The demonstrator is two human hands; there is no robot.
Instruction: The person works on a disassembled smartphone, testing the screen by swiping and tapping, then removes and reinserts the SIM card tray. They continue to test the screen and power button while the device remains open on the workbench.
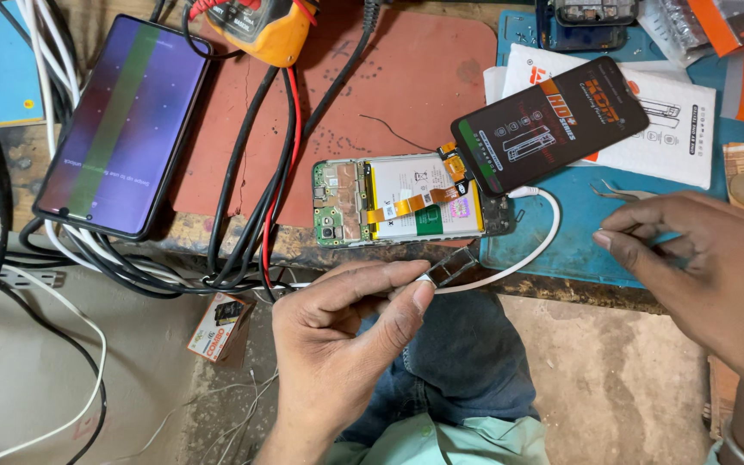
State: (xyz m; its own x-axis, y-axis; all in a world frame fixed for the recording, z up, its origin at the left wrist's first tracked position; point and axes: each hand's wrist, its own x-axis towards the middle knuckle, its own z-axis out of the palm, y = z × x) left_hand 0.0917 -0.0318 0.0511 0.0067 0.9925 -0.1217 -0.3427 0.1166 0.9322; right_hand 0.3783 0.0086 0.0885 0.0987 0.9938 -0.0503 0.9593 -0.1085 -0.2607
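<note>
So there's an opened phone lying flat near the front edge of the surface, back cover off, and you can see the green circuit board on its left end, a pale battery in the middle and a thin orange ribbon cable running across it. A new screen, glossy black with an orange and green sticker film, sits tilted at the phone's right end, joined to it by that ribbon. Under the phone is a worn reddish rubber mat, scuffed and dotted with marks; to the right there's a blue mat with a white printed paper packet on it.

The left hand is pinched shut, thumb and forefinger gripping a small flat strip of clear plastic film just below the phone's front edge. The right hand hangs over the blue mat's edge, fingers curled loosely in towards the thumb, holding nothing that I can make out. Metal tweezers lie just beyond its fingertips.

A white cable loops from the phone's right end round towards the left hand. Over on the left a second phone lies lit up with purple and green vertical bands, sitting on a tangle of black, red and white wires. A yellow meter sits at the top.
</note>
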